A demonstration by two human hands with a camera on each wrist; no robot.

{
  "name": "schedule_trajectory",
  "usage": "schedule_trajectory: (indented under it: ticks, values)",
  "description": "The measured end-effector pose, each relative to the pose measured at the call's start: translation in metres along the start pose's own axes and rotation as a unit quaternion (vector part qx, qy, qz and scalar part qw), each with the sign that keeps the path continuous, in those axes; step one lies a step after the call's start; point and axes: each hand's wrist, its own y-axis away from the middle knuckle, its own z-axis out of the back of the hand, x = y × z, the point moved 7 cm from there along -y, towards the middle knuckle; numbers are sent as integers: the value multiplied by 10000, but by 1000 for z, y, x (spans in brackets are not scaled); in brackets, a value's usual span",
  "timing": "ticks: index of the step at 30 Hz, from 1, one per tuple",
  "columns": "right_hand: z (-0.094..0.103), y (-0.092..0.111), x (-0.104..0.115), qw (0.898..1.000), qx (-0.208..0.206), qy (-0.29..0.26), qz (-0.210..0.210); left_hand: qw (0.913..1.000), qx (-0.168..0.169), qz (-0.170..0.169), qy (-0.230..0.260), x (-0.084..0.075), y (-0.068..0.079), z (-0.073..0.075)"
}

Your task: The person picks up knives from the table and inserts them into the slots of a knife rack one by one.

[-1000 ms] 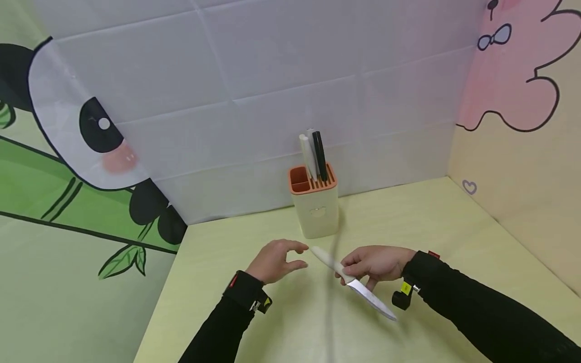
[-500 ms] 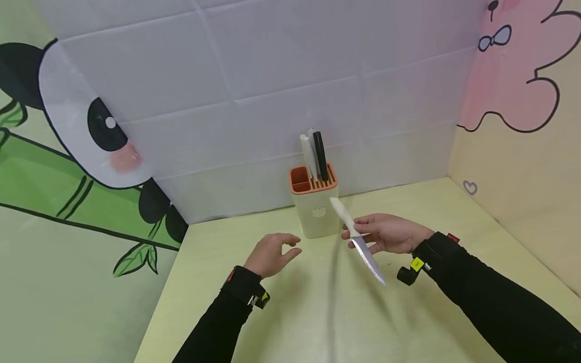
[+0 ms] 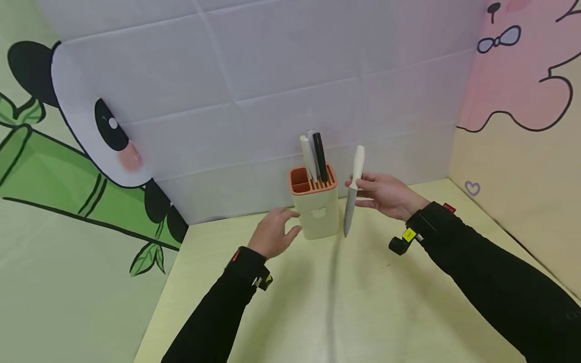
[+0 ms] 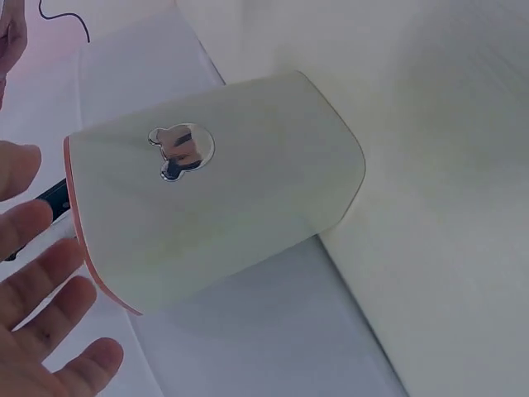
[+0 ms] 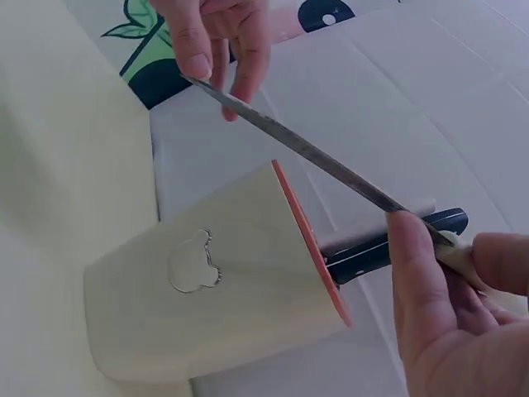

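In the head view my right hand point(image 3: 386, 194) pinches a white-handled kitchen knife point(image 3: 358, 164) where handle meets blade. The handle points up, the blade down, just right of the knife block point(image 3: 317, 217). This block is cream with an orange slotted top, and knives with white and black handles point(image 3: 320, 156) stand in it. My left hand point(image 3: 274, 232) holds nothing; its fingers are loosely bent near the block's left side. The left wrist view shows the left fingers point(image 4: 50, 273) spread close to the block's orange rim. In the right wrist view the knife's blade point(image 5: 306, 149) crosses in front of the block.
A pale yellow table point(image 3: 290, 312) carries the block near its back edge. Behind it rises a white-grey wall covering point(image 3: 272, 91) with a panda drawing at the left. A pink cartoon drawing point(image 3: 513, 85) is on the right wall.
My right hand has raised the knife and carried it forward beside the block, turning it from slanted to nearly upright. My left hand has moved forward, closer to the block.
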Motion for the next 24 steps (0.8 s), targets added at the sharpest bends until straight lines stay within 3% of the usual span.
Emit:
schedule_trajectory:
  ticks: [3,7,14,24]
  values:
    - [-1,-9,16,9983,-377,328,311,9990,-288,-97,-320,-3,-12,7]
    - [-2,-19,40,9919,-842,674,673,9971,-329,-115,-677,-10,-30,9]
    - [-1,-34,75,9696,-1563,1425,1230,9941,166,108,-1068,-18,-53,-3]
    - [-23,-59,81,9530,-1671,2053,1471,9862,791,673,-1287,-13,-50,-27]
